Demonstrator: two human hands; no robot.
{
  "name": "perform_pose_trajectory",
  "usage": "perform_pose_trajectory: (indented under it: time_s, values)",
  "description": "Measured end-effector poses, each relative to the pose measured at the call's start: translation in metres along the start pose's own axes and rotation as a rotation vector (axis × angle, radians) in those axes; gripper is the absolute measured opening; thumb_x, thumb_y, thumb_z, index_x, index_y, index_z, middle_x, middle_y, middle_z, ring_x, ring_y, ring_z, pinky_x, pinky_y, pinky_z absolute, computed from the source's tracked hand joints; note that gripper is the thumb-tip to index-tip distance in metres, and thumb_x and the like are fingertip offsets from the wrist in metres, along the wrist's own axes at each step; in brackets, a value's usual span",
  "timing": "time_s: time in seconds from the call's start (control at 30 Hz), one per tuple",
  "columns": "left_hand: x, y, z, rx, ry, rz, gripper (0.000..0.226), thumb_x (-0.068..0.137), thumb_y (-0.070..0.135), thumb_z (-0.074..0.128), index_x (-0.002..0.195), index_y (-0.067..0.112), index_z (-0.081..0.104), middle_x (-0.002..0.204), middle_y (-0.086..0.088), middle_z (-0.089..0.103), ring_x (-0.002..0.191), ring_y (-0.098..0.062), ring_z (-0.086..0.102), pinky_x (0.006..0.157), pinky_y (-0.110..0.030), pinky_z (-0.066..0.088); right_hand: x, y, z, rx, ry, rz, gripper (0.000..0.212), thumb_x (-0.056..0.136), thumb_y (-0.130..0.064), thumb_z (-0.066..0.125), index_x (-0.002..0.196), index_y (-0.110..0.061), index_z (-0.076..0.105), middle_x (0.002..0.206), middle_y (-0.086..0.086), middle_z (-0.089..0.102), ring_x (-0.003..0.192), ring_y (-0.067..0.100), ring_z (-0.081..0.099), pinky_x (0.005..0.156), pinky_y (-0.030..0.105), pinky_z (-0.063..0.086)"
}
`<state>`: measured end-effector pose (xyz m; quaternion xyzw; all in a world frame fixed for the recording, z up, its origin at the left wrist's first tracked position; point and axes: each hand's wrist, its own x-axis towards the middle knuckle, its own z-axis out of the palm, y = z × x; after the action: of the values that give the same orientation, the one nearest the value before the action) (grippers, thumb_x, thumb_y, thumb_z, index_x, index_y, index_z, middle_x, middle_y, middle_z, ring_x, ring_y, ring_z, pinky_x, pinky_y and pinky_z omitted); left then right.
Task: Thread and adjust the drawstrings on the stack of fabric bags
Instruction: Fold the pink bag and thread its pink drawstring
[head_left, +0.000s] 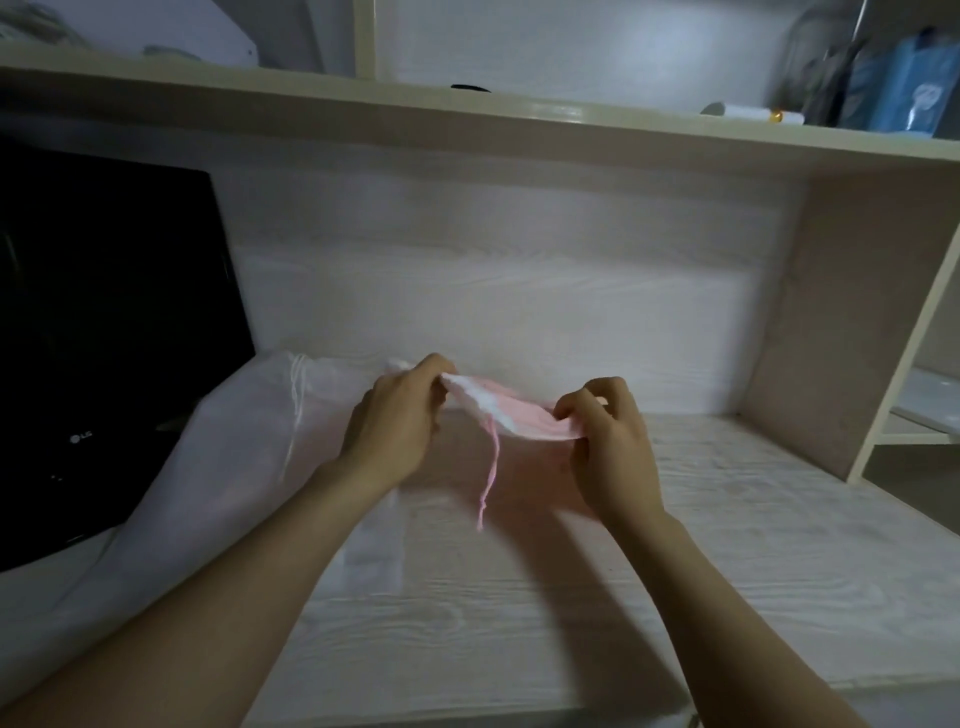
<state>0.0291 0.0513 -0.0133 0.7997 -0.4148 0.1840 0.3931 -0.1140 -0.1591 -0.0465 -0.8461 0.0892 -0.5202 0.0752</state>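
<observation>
Adjustment looks to be the step in hand. Both hands hold a small pink fabric bag (524, 415) just above the worktop (753, 545). The left hand (400, 421) pinches its gathered white end; the right hand (608, 441) pinches the far end, fingers curled onto the cloth. A pink drawstring (495, 467) dangles near the left hand. Next, probably, the cord needs drawing even. White bags (234, 457) lie left, by a monitor (104, 312).

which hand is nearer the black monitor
Left. The left hand pinches the pink bag at the end nearest the monitor; the right hand holds its far end.
</observation>
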Motion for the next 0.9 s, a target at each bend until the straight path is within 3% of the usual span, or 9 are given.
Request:
perform_pose_trajectory:
  time_s: [0.17, 0.23, 0.3, 0.47, 0.57, 0.67, 0.73, 0.8, 0.9]
  values:
    - [0.002, 0.024, -0.006, 0.17, 0.081, 0.306, 0.029, 0.104, 0.01, 0.058, 0.126, 0.027, 0.067, 0.12, 0.001, 0.069, 0.096, -0.032, 0.069, 0.078, -0.046, 0.057, -0.008, 0.015, 0.002, -0.303, -0.129, -0.019, 0.041, 0.063, 0.001, 0.091, 0.097, -0.018, 0.078, 0.096, 0.009, 0.048, 0.077, 0.028, 0.046, 0.06, 0.035, 0.04]
    - [-0.001, 0.03, -0.004, 0.286, 0.045, 0.455, 0.045, 0.092, -0.003, 0.067, 0.128, 0.024, 0.069, 0.117, -0.002, 0.071, 0.093, -0.035, 0.071, 0.077, -0.042, 0.057, -0.01, 0.014, -0.002, -0.33, -0.285, 0.018, 0.041, 0.071, -0.003, 0.089, 0.107, -0.018, 0.076, 0.092, 0.006, 0.046, 0.068, 0.025, 0.048, 0.057, 0.034, 0.045]
    - [-0.003, 0.031, -0.001, 0.382, 0.021, 0.554, 0.049, 0.084, -0.007, 0.073, 0.123, 0.022, 0.072, 0.106, -0.002, 0.071, 0.089, -0.034, 0.07, 0.077, -0.038, 0.054, -0.01, 0.016, -0.008, -0.344, -0.471, 0.071, 0.042, 0.085, -0.005, 0.079, 0.123, -0.02, 0.069, 0.101, 0.005, 0.049, 0.071, 0.025, 0.057, 0.067, 0.035, 0.054]
    - [-0.013, 0.037, -0.003, 0.477, 0.001, 0.712, 0.004, 0.092, 0.027, 0.077, 0.097, 0.025, 0.077, 0.09, 0.0, 0.048, 0.085, -0.026, 0.053, 0.072, -0.036, 0.032, -0.014, 0.018, -0.027, -0.089, -0.801, 0.191, 0.058, 0.091, -0.001, 0.071, 0.146, -0.015, 0.058, 0.121, 0.007, 0.073, 0.096, 0.019, 0.069, 0.085, 0.028, 0.058]
    - [-0.023, 0.041, -0.006, 0.509, -0.209, 0.622, 0.018, 0.097, 0.04, 0.067, 0.09, 0.026, 0.074, 0.101, 0.003, 0.042, 0.095, -0.022, 0.046, 0.079, -0.037, 0.033, -0.018, 0.017, -0.033, -0.091, -0.777, 0.354, 0.054, 0.095, -0.004, 0.064, 0.147, -0.012, 0.055, 0.132, 0.013, 0.069, 0.105, 0.027, 0.072, 0.084, 0.033, 0.061]
    - [-0.033, 0.043, -0.003, 0.441, -0.464, 0.446, 0.023, 0.098, 0.048, 0.066, 0.097, 0.028, 0.075, 0.107, 0.006, 0.055, 0.098, -0.019, 0.056, 0.089, -0.039, 0.047, -0.017, 0.006, -0.041, -0.193, -0.642, 0.563, 0.018, 0.1, -0.018, 0.051, 0.104, -0.004, 0.063, 0.117, 0.023, 0.069, 0.084, 0.032, 0.064, 0.075, 0.035, 0.052]
    - [-0.041, 0.045, 0.004, 0.373, -0.567, 0.33, 0.027, 0.099, 0.051, 0.063, 0.094, 0.027, 0.074, 0.099, 0.006, 0.064, 0.093, -0.019, 0.063, 0.084, -0.04, 0.054, -0.016, -0.004, -0.044, -0.204, -0.662, 0.627, 0.04, 0.104, -0.039, 0.041, 0.097, -0.003, 0.059, 0.114, 0.029, 0.067, 0.084, 0.037, 0.065, 0.082, 0.039, 0.056]
    - [-0.049, 0.043, 0.012, 0.336, -0.587, 0.228, 0.033, 0.1, 0.054, 0.06, 0.085, 0.026, 0.07, 0.086, 0.007, 0.065, 0.083, -0.018, 0.063, 0.074, -0.038, 0.055, -0.019, -0.018, -0.049, -0.194, -0.759, 0.582, 0.076, 0.1, -0.069, 0.03, 0.115, -0.002, 0.062, 0.123, 0.028, 0.063, 0.107, 0.042, 0.065, 0.093, 0.045, 0.054]
    - [-0.056, 0.039, 0.023, 0.306, -0.569, 0.137, 0.033, 0.103, 0.05, 0.057, 0.077, 0.03, 0.058, 0.075, 0.011, 0.056, 0.078, -0.02, 0.059, 0.067, -0.034, 0.048, -0.024, -0.044, -0.06, -0.065, -0.868, 0.406, 0.084, 0.083, -0.084, 0.053, 0.135, -0.019, 0.056, 0.135, 0.01, 0.041, 0.113, 0.036, 0.059, 0.091, 0.044, 0.048]
